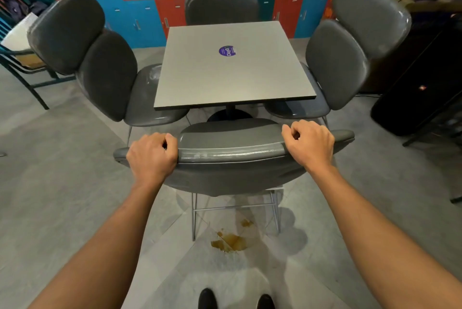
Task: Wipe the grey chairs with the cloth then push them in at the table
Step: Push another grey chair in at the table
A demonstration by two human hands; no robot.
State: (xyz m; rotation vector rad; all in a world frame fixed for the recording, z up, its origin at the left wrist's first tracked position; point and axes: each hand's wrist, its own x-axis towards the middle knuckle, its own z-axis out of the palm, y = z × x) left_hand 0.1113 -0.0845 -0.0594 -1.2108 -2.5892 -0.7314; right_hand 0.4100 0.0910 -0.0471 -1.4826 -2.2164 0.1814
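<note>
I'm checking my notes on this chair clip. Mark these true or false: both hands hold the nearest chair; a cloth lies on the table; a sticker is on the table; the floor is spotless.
1. Both hands, left hand and right hand, grip the nearest chair's backrest top: true.
2. A cloth lies on the table: false, no cloth is visible.
3. A purple sticker is on the table: true.
4. The floor is spotless: false, a brown stain lies under the chair.

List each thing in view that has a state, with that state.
Near chair: gripped at the backrest top, not fully under the table.
Left hand: grips backrest.
Right hand: grips backrest.
Left chair: pushed in.
Right chair: pushed in.
Far chair: at table.
</note>
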